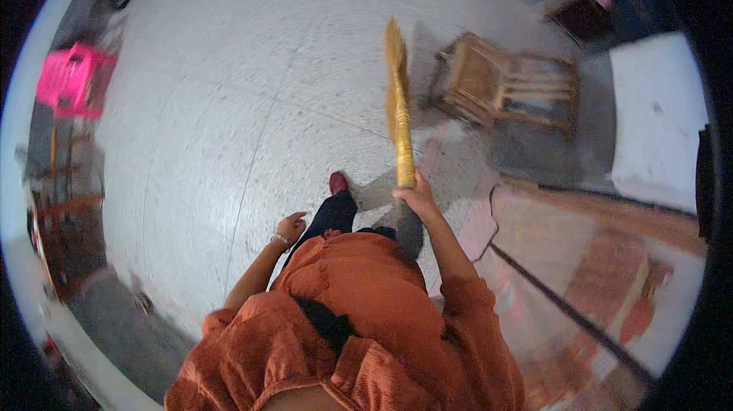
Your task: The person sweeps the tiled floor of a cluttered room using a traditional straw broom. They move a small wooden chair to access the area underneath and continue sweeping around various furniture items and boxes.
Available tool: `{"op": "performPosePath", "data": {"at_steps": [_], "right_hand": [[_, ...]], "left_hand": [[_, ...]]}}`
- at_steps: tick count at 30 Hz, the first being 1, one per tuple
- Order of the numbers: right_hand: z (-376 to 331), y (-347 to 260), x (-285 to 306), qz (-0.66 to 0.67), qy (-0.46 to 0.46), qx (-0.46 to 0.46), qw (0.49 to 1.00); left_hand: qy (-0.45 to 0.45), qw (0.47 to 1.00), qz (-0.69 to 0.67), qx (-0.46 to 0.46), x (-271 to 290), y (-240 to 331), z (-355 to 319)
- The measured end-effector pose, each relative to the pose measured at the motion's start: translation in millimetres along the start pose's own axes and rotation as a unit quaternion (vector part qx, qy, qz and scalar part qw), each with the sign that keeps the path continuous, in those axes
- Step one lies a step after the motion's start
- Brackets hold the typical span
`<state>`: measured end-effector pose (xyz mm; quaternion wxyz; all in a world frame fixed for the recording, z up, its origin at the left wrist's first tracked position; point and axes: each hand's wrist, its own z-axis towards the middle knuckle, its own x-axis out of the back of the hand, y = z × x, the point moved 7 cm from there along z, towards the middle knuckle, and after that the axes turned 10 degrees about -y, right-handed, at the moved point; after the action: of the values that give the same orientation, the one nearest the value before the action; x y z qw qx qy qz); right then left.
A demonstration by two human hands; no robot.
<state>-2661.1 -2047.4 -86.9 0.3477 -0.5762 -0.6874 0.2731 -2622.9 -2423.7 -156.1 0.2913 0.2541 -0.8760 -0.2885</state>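
Note:
A straw hand broom (pixel 402 132) is in my right hand (pixel 416 196), whose fingers wrap round the lower end of its yellow bound handle. The broom points away from me, and its pale brown bristles are raised at the far end, apart from the chair beside them. My left hand (pixel 292 228) hangs at my left side near my thigh, with a bracelet (pixel 282 239) at the wrist. Its fingers are loosely bent and apart, and nothing shows in them. One dark red shoe (pixel 338 182) stands ahead of me on the speckled grey floor (pixel 198 113).
A wooden chair (pixel 500 83) stands right of the broom. At the far left is a pink plastic chair (pixel 76 79), with wooden furniture (pixel 69 212) nearer me. To my right, a wooden-edged surface (pixel 565 235) and a dark bar (pixel 557 300) run along; a white panel (pixel 658 113) rises beyond.

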Motion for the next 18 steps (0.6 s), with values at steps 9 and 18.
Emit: {"op": "performPosePath", "data": {"at_steps": [9, 18], "right_hand": [[88, -10, 18, 0.114, 0.056, -0.063, 0.99], [53, -22, 77, 0.095, 0.117, -0.001, 0.989]], "left_hand": [[-0.114, 0.993, -0.031, 0.018, 12, -70, 68], [-0.148, 0.988, 0.026, -0.044, 31, 28, 90]]}}
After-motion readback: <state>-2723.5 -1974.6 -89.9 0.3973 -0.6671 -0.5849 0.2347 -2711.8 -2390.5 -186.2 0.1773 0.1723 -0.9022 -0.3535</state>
